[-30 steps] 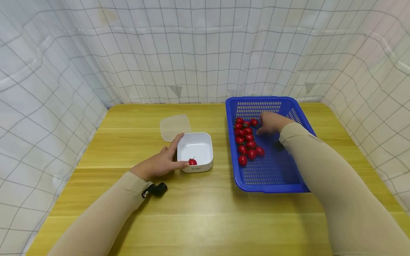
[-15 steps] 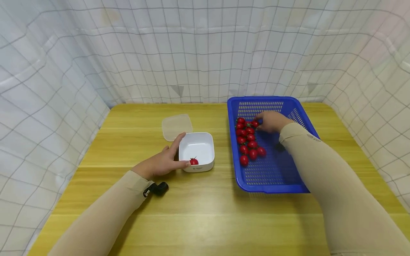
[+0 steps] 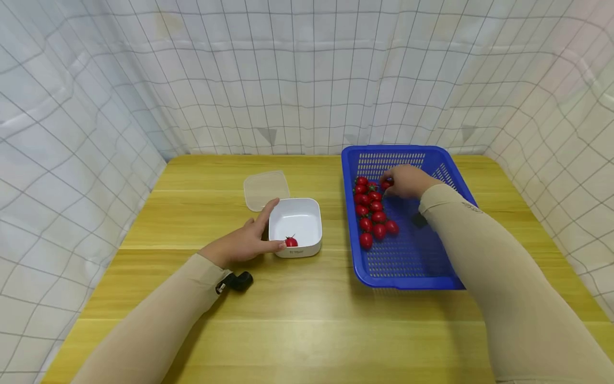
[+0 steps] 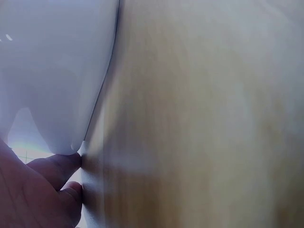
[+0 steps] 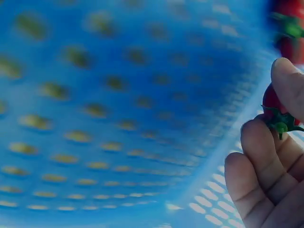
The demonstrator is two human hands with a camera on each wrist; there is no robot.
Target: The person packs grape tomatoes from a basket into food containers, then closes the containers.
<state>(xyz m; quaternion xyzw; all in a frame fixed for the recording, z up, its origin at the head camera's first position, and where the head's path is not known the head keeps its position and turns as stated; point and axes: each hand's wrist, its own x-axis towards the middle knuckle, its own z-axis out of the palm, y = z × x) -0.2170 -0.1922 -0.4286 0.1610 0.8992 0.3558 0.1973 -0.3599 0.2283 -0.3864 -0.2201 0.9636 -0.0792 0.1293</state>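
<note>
Right now the right hand point(image 3: 408, 181) is inside the blue basket point(image 3: 446, 160), near its far end, fingers pinching one cherry tomato point(image 3: 386, 184). The right wrist view confirms it: the tomato point(image 5: 275, 109) sits between thumb and fingertips point(image 5: 259, 137), green stem showing, with perforated basket wall behind it.

Left hand point(image 3: 242, 242) rests against the left side of the white bowl point(image 3: 295, 205), which stands well left of the basket. Thumb lies along the bowl's near rim, index finger up its left wall, fingers fairly straight, bracing rather than wrapping. In the left wrist view the fingertips point(image 4: 57, 168) touch the bowl's corner point(image 4: 52, 71) on the wooden table point(image 4: 204, 118).

Contents: the bowl holds a single tomato point(image 3: 290, 242) at its near edge, close to the thumb. The basket holds a loose cluster of tomatoes point(image 3: 374, 213) along its left wall, running from the pinched one toward the basket's near end; the rest of the basket floor is bare mesh.

A clear lid point(image 3: 266, 188) lies flat on the table, just beyond the bowl, left of the basket. A small black wrist camera point(image 3: 237, 280) shows at the left sleeve.
</note>
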